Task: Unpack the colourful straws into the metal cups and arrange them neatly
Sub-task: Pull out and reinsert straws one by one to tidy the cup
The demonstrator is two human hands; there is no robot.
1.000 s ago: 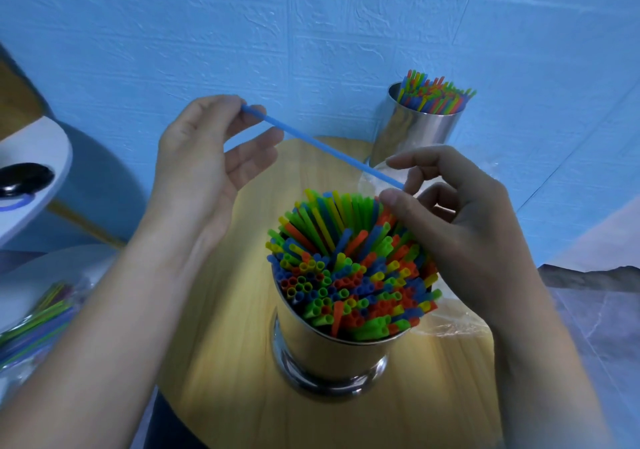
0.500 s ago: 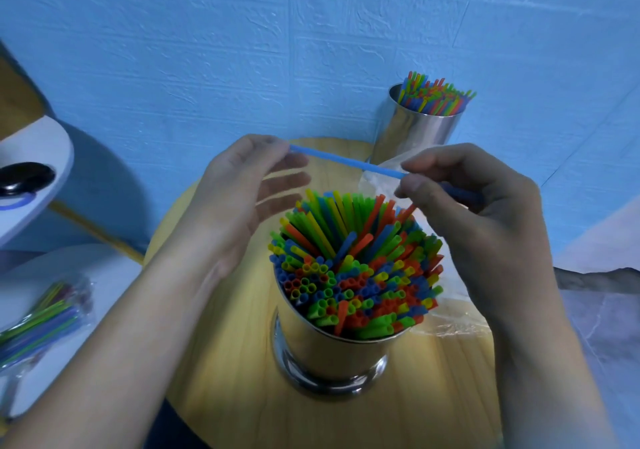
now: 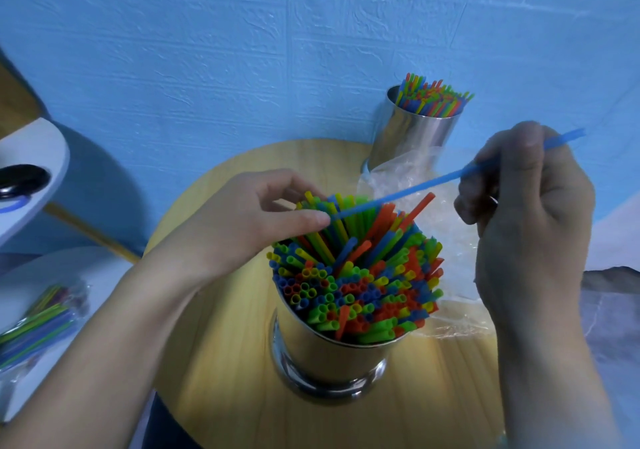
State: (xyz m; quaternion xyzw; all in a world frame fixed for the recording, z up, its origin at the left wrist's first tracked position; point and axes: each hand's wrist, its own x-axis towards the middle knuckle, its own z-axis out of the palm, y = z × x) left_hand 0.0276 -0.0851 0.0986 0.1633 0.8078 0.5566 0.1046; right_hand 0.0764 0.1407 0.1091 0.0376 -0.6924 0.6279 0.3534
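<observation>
**Blue straw held slanted over a packed metal cup**

The right hand (image 3: 523, 213) has its grip closed on a single blue straw (image 3: 422, 187), pinching it near the upper end, so a short tip sticks out beyond the fingers toward the right. The straw slants down and to the left, and its lower end reaches the fingertips of the left hand (image 3: 249, 220) just above the near metal cup (image 3: 329, 355). The left hand's fingers are curled at the cup's far rim, touching the straw's lower end and the tops of the straws there; whether they actually pinch it I cannot tell.

The near cup stands on the round wooden table (image 3: 214, 362) and is crammed with colourful straws (image 3: 356, 275) in green, blue, orange and yellow. A second metal cup (image 3: 412, 137), also holding straws, stands at the table's far edge by the blue wall. Crumpled clear plastic wrapping (image 3: 446, 240) lies between the two cups. A packet of straws (image 3: 38, 324) rests on a white surface at the left.
</observation>
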